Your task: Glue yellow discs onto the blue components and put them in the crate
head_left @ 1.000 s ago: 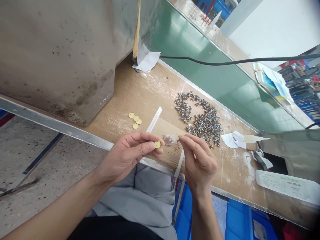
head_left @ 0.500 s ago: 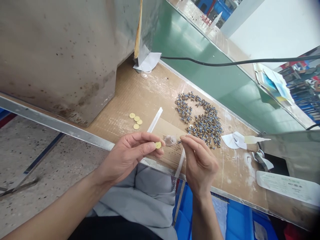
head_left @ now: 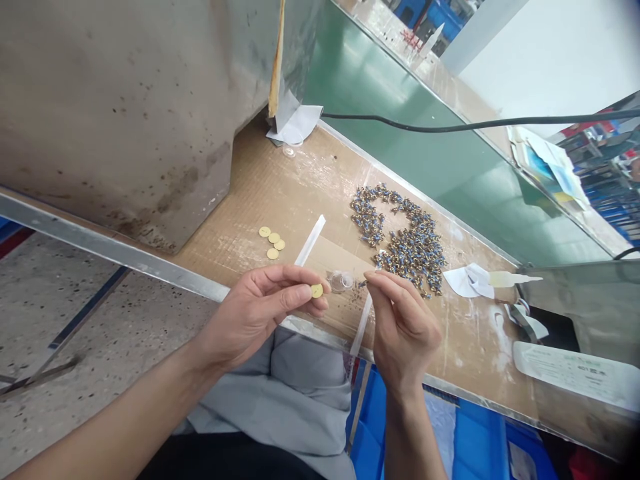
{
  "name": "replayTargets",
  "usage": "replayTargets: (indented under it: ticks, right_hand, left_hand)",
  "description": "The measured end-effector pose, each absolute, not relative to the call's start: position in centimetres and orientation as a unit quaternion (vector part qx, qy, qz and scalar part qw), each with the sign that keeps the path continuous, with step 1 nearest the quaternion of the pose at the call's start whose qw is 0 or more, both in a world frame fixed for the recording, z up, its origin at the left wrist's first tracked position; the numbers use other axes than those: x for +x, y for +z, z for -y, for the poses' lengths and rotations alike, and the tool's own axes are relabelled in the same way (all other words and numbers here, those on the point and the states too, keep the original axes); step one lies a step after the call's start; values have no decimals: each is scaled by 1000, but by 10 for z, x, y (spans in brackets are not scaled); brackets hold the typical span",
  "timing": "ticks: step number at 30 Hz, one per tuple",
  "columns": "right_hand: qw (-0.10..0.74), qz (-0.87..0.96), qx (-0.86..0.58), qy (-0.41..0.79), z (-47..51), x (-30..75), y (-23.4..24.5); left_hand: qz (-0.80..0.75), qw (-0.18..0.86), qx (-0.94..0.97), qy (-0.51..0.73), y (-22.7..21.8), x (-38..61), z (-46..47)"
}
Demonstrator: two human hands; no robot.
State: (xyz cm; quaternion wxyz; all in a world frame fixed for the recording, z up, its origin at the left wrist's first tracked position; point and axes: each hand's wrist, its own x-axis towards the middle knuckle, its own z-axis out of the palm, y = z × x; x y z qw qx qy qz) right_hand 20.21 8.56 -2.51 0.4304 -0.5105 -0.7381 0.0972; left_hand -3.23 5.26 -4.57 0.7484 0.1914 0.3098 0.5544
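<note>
Between thumb and fingers, my left hand [head_left: 270,297] pinches a small round yellow disc [head_left: 317,291], its face turned up. My right hand [head_left: 403,320] is closed in a pinch on a small metal-and-blue part [head_left: 363,284], mostly hidden by the fingertips. A clear round plastic cup [head_left: 342,281] sits on the cardboard between the two hands, touching neither as far as I can see. Beyond my right hand lies a pile of small brass-and-blue parts [head_left: 410,253]. Several more yellow discs [head_left: 273,253] lie flat to the left, past my left hand.
A big stained metal housing [head_left: 115,113] fills the upper left. A black cable [head_left: 415,127] crosses above the green panel [head_left: 360,80]. On the right lie white paper [head_left: 467,280], a pale nozzle bottle [head_left: 510,279] and a white labelled bottle [head_left: 575,375]. Blue bins [head_left: 475,440] stand below the bench.
My right hand has shifted slightly to the right, away from the clear cup, with the small part in its fingertips. My left hand and the disc have stayed in place.
</note>
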Motion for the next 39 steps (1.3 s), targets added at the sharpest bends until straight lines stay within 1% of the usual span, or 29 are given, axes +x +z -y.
replayTargets:
  ticks: [4,20,34,39]
  right_hand:
    - [444,724,-522,72,-87,199,-22]
    - [405,761,-495,107,-85,203,-29]
    - [409,775,-472,96,-83,202,-29]
    - [438,733,-516,63,-80,200,-26]
  left_hand:
    - [-314,748,194,552,-46,-32,-53]
    - [-310,748,199,552,-47,-33,-52]
    - [-299,749,196,558,-47,-32,-53]
    - [-309,750,191,552,-49,-32,-51]
